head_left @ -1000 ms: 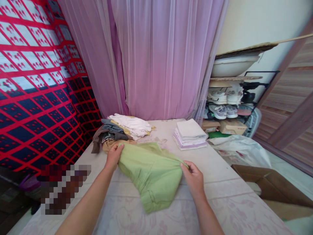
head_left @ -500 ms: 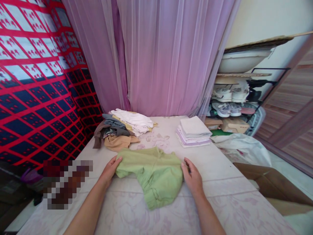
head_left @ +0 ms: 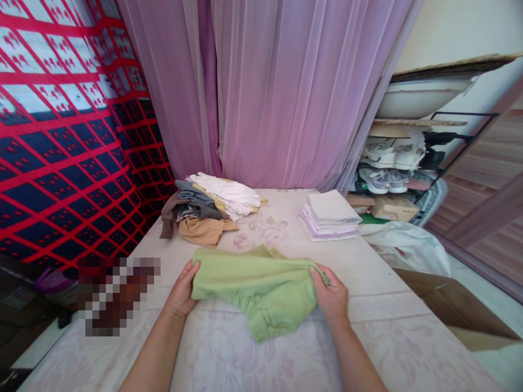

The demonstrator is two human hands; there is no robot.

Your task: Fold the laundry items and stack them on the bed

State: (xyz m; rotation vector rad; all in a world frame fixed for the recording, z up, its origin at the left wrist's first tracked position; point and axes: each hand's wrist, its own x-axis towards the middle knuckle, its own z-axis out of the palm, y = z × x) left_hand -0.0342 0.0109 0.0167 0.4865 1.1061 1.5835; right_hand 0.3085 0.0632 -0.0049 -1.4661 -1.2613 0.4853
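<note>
A light green garment (head_left: 256, 283) lies crumpled on the pale floral table cover (head_left: 229, 354) in front of me. My left hand (head_left: 181, 289) grips its left edge, fingers curled over the cloth. At the garment's right edge, my right hand (head_left: 333, 296) pinches the cloth. The fabric is stretched between both hands, with a bunched part hanging toward me.
A heap of unfolded clothes (head_left: 208, 209) sits at the table's far left. A neat stack of folded white and lilac cloths (head_left: 330, 215) stands at the far right. Pink curtains (head_left: 286, 92) hang behind. A shoe rack (head_left: 392, 163), plastic bag (head_left: 404, 247) and cardboard box (head_left: 453, 310) are to the right.
The green garment was lowered from a lifted spread onto the table and drawn closer to me. Both hands now hold its upper corners, pulling them apart.
</note>
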